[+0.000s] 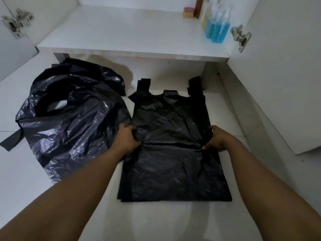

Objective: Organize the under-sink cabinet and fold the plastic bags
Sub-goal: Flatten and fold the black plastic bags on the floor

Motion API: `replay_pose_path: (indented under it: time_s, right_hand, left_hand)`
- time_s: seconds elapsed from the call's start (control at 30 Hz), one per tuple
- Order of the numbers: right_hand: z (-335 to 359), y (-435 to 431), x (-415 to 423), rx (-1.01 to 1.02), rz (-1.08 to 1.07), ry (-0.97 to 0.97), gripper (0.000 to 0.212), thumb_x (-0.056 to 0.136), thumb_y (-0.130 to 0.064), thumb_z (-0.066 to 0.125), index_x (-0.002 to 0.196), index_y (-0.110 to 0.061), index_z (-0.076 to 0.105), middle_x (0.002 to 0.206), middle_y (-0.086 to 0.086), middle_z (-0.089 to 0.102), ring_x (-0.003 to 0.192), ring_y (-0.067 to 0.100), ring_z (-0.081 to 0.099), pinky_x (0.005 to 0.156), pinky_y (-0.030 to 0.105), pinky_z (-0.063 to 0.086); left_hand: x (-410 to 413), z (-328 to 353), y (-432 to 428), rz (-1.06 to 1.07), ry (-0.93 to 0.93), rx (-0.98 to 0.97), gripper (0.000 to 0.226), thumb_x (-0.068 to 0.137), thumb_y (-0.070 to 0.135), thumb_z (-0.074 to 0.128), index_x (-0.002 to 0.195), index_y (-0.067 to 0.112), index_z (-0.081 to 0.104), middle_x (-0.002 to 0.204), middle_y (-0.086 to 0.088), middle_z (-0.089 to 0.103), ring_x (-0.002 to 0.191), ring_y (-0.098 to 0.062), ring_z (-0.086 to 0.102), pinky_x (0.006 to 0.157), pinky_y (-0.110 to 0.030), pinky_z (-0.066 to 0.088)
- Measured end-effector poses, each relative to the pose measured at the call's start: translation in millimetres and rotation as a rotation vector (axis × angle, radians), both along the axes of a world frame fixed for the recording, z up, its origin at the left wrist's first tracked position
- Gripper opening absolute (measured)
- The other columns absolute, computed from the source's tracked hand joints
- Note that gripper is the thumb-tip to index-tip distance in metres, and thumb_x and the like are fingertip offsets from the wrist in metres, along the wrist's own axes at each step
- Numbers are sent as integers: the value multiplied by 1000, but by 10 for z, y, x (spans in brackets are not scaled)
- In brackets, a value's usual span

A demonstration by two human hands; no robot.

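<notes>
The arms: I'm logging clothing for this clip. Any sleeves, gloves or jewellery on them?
No sleeves: the left arm and right arm are bare to the frame's edge. The left hand and right hand wear no gloves, and no watch or bracelet shows. Fingers are partly hidden, so rings cannot be ruled out.
</notes>
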State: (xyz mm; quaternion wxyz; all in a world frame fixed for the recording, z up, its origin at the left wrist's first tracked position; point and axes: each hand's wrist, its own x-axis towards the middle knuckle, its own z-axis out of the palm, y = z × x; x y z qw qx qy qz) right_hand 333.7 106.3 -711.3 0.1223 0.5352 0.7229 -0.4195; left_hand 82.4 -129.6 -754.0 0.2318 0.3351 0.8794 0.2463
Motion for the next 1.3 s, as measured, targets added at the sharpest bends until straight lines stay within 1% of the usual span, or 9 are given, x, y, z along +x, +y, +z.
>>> replay_pose_path:
  time_s: [0.13,0.23,0.33,0.47,0.6,0.7,0.87,1.1,1.3]
  right_hand:
    - [5,43,-6,-86,-104,19,76,81,-2,75,145,-19,38,127,13,55,111,33,57,86,45,55]
    - [-39,106,79,-70,-160,13,76,82,7,68,147,-16,36,123,15,57,107,33,59,78,42,55]
    - [-83,118,136,-8,-136,-67,79,81,5,72,148,-13,34,128,19,54,108,34,60,86,46,57]
    - [-104,96,183,226,-64,-238,59,87,-4,65,140,-3,39,136,20,47,116,33,54,95,36,50]
    - [-150,-151,27,550,-43,39,38,90,-17,58,127,-11,54,127,16,53,111,34,57,93,42,50]
    - [-313,-565,-267,549,176,119,29,94,-33,54,117,-16,60,122,13,55,116,34,53,95,46,47]
    - [-642,-883,-345,573,275,8,36,99,-40,45,128,-21,54,135,8,42,133,31,28,107,58,27]
    - [-812,-911,-291,726,282,34,30,99,-41,44,121,-24,55,127,5,46,122,27,35,101,52,29]
    - [-947,-1233,-355,870,291,129,33,92,-43,44,112,-25,63,121,3,57,111,27,50,91,47,36]
  left_hand:
    - [77,-77,-20,-71,247,-58,52,80,32,76,127,15,62,136,-14,42,121,-41,46,100,-51,45]
    - [163,-119,-21,-170,414,-168,43,89,36,63,130,25,60,144,-6,42,127,-36,35,101,-54,36]
    - [226,-171,-32,-220,456,-223,43,97,36,50,139,34,55,148,2,46,130,-32,35,104,-53,30]
    - [236,-205,-67,-220,485,-219,40,97,42,49,136,35,59,149,6,47,129,-31,34,98,-51,28]
    - [275,-262,-96,-330,618,-54,52,86,68,52,122,32,64,148,-2,47,137,-34,34,101,-56,26]
    - [445,-410,-152,-476,592,-29,76,82,83,37,133,32,58,150,0,46,143,-29,33,110,-59,23]
    - [569,-537,-210,-406,493,22,88,80,89,30,139,29,54,149,1,48,142,-27,36,110,-55,27]
    - [588,-510,-152,-359,550,68,77,83,84,35,134,31,58,147,0,47,142,-27,34,114,-63,16]
    - [669,-658,-94,-387,514,9,83,88,82,28,154,31,35,161,0,33,152,-26,18,121,-60,9]
